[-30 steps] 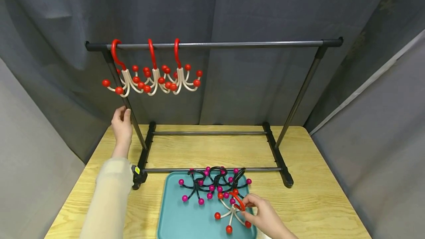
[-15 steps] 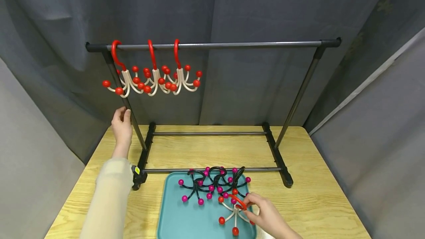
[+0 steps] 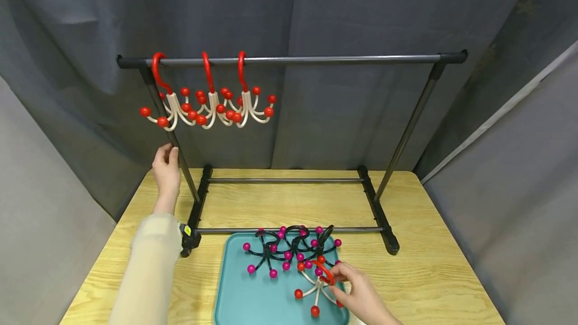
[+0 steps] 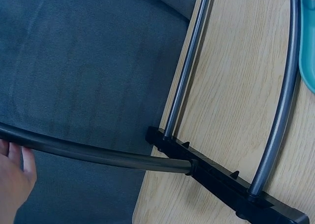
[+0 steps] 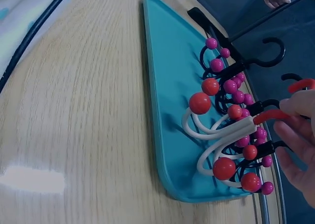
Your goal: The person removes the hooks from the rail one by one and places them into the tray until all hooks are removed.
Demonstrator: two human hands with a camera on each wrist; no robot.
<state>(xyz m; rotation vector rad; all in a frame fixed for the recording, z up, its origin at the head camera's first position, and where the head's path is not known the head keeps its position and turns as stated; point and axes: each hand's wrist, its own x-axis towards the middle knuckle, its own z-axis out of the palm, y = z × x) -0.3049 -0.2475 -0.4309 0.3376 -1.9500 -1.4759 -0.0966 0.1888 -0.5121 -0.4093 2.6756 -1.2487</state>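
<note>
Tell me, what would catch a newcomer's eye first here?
Probably the three red hangers, hanging in a row on the left half of the rack. Next, the three black hangers with pink balls, at the far end of the teal tray. Over the tray's right side, the right hand holds a fourth red hanger by its hook.

Head cam high up, faces fwd & down, whole rack [image 3: 338, 59] & most of tray [image 3: 253, 297] in; L wrist cam nr rack's left foot [image 4: 216, 179], facing down; R wrist cam close over tray; all 3 views share tray (just its edge in L)
</note>
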